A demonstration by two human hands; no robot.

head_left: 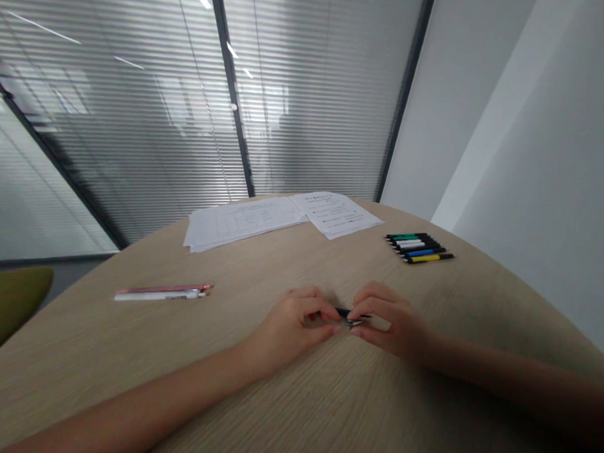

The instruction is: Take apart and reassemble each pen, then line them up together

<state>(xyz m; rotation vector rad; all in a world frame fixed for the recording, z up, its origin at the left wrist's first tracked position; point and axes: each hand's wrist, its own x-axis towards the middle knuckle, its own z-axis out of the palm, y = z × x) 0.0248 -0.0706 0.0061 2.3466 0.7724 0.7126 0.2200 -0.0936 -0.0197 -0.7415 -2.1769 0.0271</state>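
Observation:
Just above the table, a short dark pen [342,312] lies level between my two hands. My left hand [296,321] has its thumb and fingertips closed at the pen's left end. From the other side, my right hand [389,321] pinches the pen, with a dark tip poking out past its fingers. A small light, shiny part [353,324] shows near the right thumb and index finger; I cannot make out whether it is a clip or a separate piece. Fingers hide much of the pen.
Several pens [418,247] with black, green, white, blue and yellow barrels lie in a row at the right. Pink and white pencils or pens [162,293] lie at the left. Printed sheets [246,221] cover the table's [264,275] far side. A green chair [15,299] stands left.

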